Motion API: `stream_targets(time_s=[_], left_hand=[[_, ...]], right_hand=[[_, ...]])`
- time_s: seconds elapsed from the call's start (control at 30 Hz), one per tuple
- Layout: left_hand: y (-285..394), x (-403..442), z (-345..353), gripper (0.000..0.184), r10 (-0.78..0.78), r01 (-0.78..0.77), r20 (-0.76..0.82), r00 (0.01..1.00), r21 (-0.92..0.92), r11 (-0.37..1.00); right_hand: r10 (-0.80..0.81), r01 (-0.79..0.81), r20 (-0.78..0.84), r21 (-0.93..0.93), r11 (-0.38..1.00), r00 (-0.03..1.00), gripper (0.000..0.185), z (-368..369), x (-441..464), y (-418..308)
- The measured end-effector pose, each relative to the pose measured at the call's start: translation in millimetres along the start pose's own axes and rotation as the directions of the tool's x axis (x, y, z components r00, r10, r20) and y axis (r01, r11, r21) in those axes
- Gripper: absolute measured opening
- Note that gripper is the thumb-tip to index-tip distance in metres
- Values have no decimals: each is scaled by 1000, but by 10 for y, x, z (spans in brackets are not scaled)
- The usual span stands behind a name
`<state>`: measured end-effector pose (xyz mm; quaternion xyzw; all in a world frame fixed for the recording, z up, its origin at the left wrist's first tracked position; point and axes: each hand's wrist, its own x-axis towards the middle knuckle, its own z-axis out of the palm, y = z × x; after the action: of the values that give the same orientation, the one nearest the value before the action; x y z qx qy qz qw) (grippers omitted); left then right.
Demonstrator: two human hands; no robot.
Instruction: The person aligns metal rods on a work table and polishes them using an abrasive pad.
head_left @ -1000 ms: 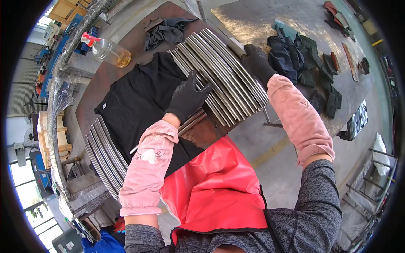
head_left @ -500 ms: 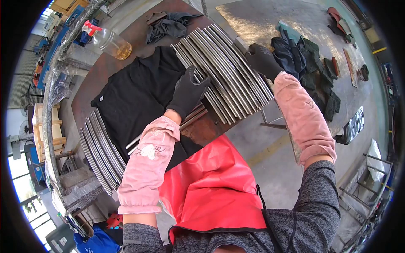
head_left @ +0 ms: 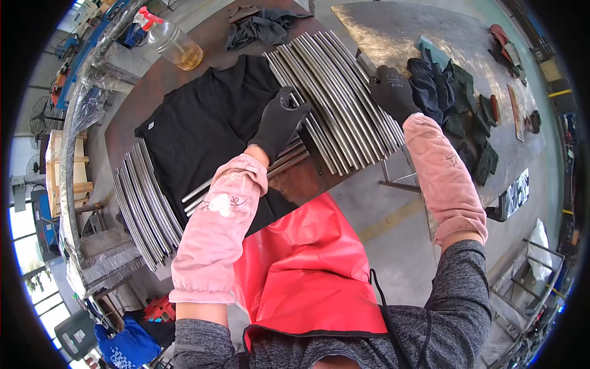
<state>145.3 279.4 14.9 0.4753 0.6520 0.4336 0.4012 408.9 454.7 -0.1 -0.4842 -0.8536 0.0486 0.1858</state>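
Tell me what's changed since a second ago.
The view shifted, putting the spray bottle higher in frame. Two metal rod ends now show beside the left pink sleeve, where one did. The left hand and right hand stay at opposite sides of the large rod bundle.

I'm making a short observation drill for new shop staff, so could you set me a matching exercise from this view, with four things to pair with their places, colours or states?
Things:
1. Spray bottle
2. Apron
3. Large cloth
4. Right hand

Descriptions:
A. Black, spread between two groups of metal rods
B. Gloved, at the right edge of the larger rod group
C. Amber liquid in the bottom
D. Red, worn by the person

Right pairs: 1-C, 2-D, 3-A, 4-B
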Motion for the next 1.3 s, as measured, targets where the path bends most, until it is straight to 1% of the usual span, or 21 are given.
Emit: stream_targets(time_s=[0.07, 0.1, 0.23, 0.43, 0.5, 0.57, 0.6, 0.67, 0.73, 0.77, 0.83, 0.9, 0.93, 1.07, 1.1, 1.23, 1.27, 1.3], left_hand=[[-11, 8, 21, 50, -20, 19, -18, 1000, -65, 998], [-32, 10, 29, 50, -25, 24, -16, 1000, -65, 998], [-98, 69, 23, 51, 45, -37, -38, 998, 189, 981], [77, -8, -13, 52, -9, 7, 20, 1000, 114, 993], [45, -26, -16, 53, 21, -24, 36, 999, 82, 996], [23, -13, -7, 53, 60, -62, 53, 997, 46, 997], [34, -19, -4, 53, 62, -64, 53, 997, 41, 997], [51, -44, -17, 53, 46, -47, 76, 996, 1, 999], [80, -55, -38, 53, 35, -32, 100, 994, -38, 999], [54, -48, -40, 53, 39, -35, 102, 994, -43, 998], [-12, -28, -35, 54, 65, -61, 99, 993, -45, 997], [-70, -1, -25, 54, 90, -86, 97, 991, -47, 995], [-80, 16, -24, 54, 94, -89, 101, 990, -54, 995], [-133, 32, -13, 56, 64, -52, 128, 990, -90, 995], [-119, 26, -11, 56, 63, -52, 131, 989, -89, 995], [-7, -10, -13, 57, 117, -123, 106, 988, 60, 991], [28, -7, -15, 57, 119, -126, 109, 987, 61, 990], [62, -7, -21, 58, 97, -107, 122, 988, 76, 991]], right_hand=[[7, -8, -32, -22, 1000, 999, 23, 12, -58, 1], [9, -9, -27, -20, 1000, 1000, 23, 29, -84, 9], [-22, 17, -83, -63, 998, 996, 23, 68, -53, 28], [-30, 28, -92, -22, 999, 995, 22, 81, 22, 107], [21, -27, 76, 79, 996, 997, 24, -24, 85, 162], [59, -100, 239, 163, 981, 969, 26, -125, 162, 205], [59, -99, 239, 158, 982, 969, 26, -87, 175, 252], [-49, 44, 54, 89, 995, 997, 28, 51, 157, 308], [-174, 174, -124, -8, 985, 977, 30, 149, 143, 400], [-174, 173, -124, -15, 985, 977, 30, 68, 150, 348], [-99, 92, -25, -198, 976, 995, 35, -131, 197, 192], [-1, 22, 57, -381, 924, 998, 41, -294, 215, 82], [2, 21, 57, -388, 922, 998, 41, -276, 220, 139], [-28, 32, 51, -75, 997, 998, 43, 47, 278, 471], [-25, 29, 51, -75, 997, 998, 43, 103, 295, 531], [-100, 105, 79, -61, 993, 992, 42, 293, 368, 771], [-96, 101, 77, -62, 993, 992, 42, 348, 401, 851], [-134, 138, 75, -49, 989, 988, 42, 404, 441, 924]])
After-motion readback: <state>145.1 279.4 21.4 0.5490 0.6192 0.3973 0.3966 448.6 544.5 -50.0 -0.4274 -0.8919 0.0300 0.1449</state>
